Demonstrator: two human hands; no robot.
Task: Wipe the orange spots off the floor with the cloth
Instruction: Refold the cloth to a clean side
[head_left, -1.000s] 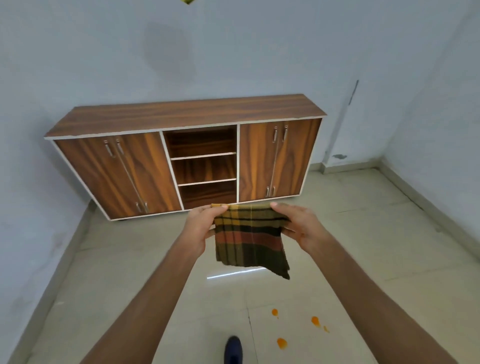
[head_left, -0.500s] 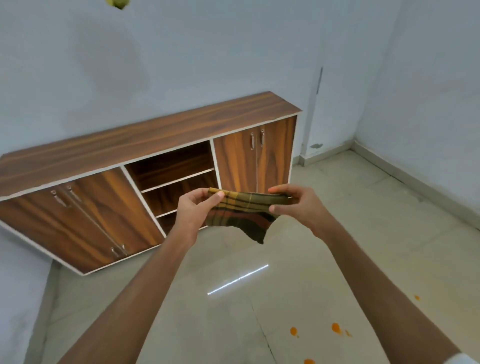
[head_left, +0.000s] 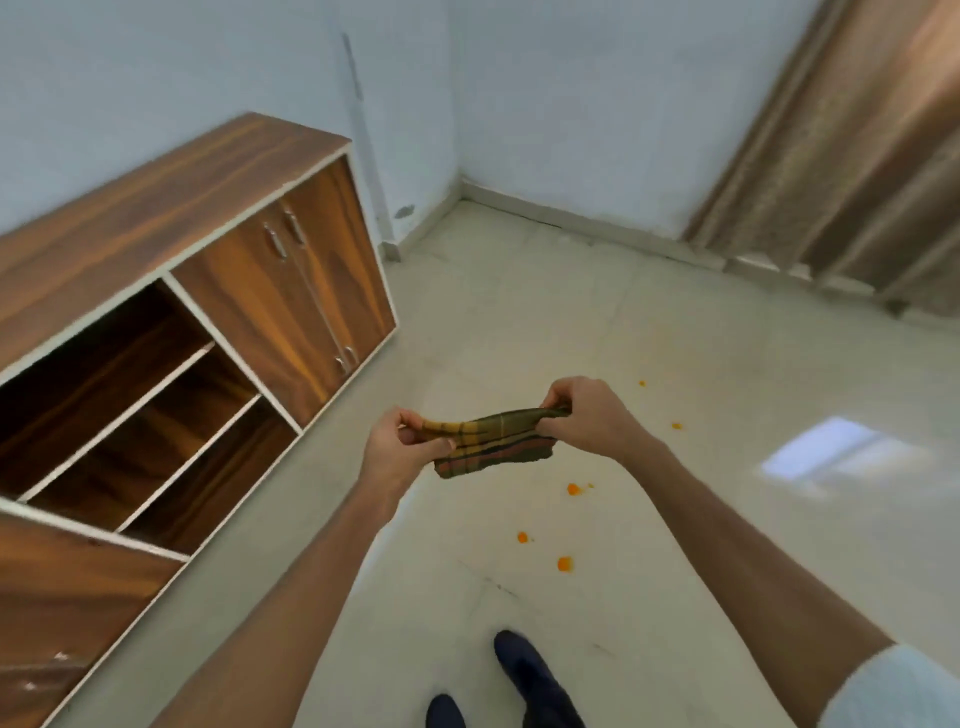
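Note:
A folded plaid cloth (head_left: 493, 441) in green, yellow and rust is stretched between both hands at waist height. My left hand (head_left: 400, 441) pinches its left end and my right hand (head_left: 587, 415) grips its right end. Several orange spots mark the pale tiled floor (head_left: 675, 519) below and to the right: one spot (head_left: 573, 489) just under the cloth, two more (head_left: 522, 537) (head_left: 564, 564) nearer my feet, and small ones (head_left: 676, 426) (head_left: 642, 383) farther right.
A low wooden cabinet (head_left: 182, 322) with open shelves and shut doors stands along the left wall. Beige curtains (head_left: 857, 171) hang at the far right. My dark shoes (head_left: 530, 680) are at the bottom edge. A bright light patch (head_left: 826, 449) reflects on the floor.
The view has swung right and down, bringing more spots and the curtains into sight. The cloth, earlier hanging open between my hands, is now folded shorter and pulled taut.

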